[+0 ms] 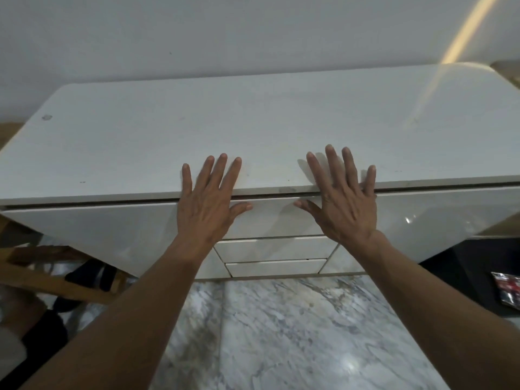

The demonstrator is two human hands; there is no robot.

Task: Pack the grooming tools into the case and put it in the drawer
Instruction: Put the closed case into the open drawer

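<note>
My left hand (pixel 209 204) and my right hand (pixel 344 204) are held flat with fingers spread, palms down, over the front edge of a white glossy cabinet top (pixel 253 122). Neither hand holds anything. Between my thumbs is the front of the top drawer (pixel 271 218), which is closed. Two more closed drawers (pixel 274 249) stack below it. No case and no grooming tools are in sight.
The cabinet stands against a pale wall. To its left, a wooden chair frame (pixel 42 274) has dark items under it. A dark mat with a glossy packet (pixel 505 288) lies at the right. Marble floor (pixel 281 333) spreads below.
</note>
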